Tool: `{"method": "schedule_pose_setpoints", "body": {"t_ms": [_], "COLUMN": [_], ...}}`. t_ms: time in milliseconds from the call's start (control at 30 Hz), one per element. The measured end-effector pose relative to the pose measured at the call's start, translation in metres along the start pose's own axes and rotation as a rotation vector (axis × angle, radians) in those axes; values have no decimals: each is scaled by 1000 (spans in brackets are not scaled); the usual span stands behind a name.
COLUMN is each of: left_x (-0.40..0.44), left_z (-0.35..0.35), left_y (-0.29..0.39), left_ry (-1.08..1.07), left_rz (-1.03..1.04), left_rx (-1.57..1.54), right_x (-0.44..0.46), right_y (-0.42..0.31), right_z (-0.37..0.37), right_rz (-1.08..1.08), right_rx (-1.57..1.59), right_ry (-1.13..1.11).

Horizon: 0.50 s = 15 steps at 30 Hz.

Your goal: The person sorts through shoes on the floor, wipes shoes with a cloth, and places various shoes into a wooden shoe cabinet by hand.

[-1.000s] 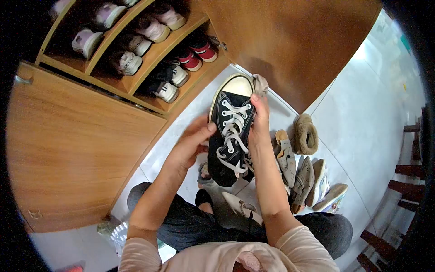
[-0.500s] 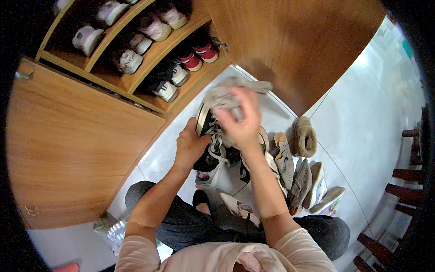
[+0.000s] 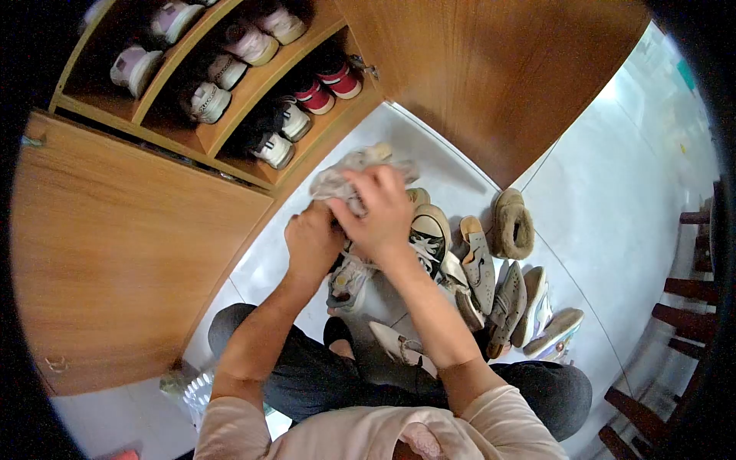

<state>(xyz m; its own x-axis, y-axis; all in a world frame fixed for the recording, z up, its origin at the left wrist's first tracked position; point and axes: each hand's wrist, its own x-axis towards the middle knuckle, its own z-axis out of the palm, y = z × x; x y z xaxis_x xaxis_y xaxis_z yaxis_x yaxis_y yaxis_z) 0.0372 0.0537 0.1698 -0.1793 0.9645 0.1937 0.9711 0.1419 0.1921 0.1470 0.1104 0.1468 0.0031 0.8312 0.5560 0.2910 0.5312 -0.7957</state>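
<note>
My left hand (image 3: pixel 313 241) is closed around a black sneaker with white laces (image 3: pixel 336 263), which is mostly hidden by my hands and a cloth. A crumpled light grey cloth (image 3: pixel 336 181) is pressed against the sneaker by my right hand (image 3: pixel 381 215), whose fingers curl over it. On the floor, just right of my right hand, lies a black canvas sneaker with a cream toe (image 3: pixel 431 234). Below my hands is a greyish shoe (image 3: pixel 349 284), partly covered.
An opened wooden shoe cabinet (image 3: pixel 207 142) holds several shoes on its shelves. To the right on the tiles are grey perforated slip-ons (image 3: pixel 478 264), a furry brown slipper (image 3: pixel 513 224) and pale sneakers (image 3: pixel 556 335). A cream shoe (image 3: pixel 397 346) lies between my legs. Dark wooden legs (image 3: pixel 690 330) stand far right.
Both hands have moved up and left slightly, with the right hand and cloth shifting left over the sneaker. The sneaker is now more hidden, and the canvas sneaker on the floor shows more.
</note>
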Motion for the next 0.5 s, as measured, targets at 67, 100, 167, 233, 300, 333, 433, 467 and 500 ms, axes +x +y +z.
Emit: {"method": "schedule_pose_setpoints", "body": {"t_ms": [67,100,167,233,300,333,433,467,500], "left_x": [2,3,6,5,9,12,18,17,18], "left_z": [-4,-9,-14,-2,1,-1,-13,-12,-12], "left_y": [-1,2,9,-5,-10,-9,-1,0,2], "left_ry": [72,66,13,-52,-253,-252,-453,-454,-457], "left_rz": [33,31,-6,-74,-264,-271,-596,-600,-568], "left_rx": [4,12,-45,-366,-992,-996,-1615,-1615,-1602], "right_x": [2,9,29,35,33,27,4,2,4], "right_y": [-3,2,25,46,61,61,56,56,49], "right_z": [5,6,4,-4,-4,1,14,14,11], "right_rz": [-68,-1,154,300,492,494,596,599,739], "right_rx": [-35,5,7,3,487,484,651,651,824], "right_ry": [-6,61,72,91,-7,-14,-6,-7,61]}}
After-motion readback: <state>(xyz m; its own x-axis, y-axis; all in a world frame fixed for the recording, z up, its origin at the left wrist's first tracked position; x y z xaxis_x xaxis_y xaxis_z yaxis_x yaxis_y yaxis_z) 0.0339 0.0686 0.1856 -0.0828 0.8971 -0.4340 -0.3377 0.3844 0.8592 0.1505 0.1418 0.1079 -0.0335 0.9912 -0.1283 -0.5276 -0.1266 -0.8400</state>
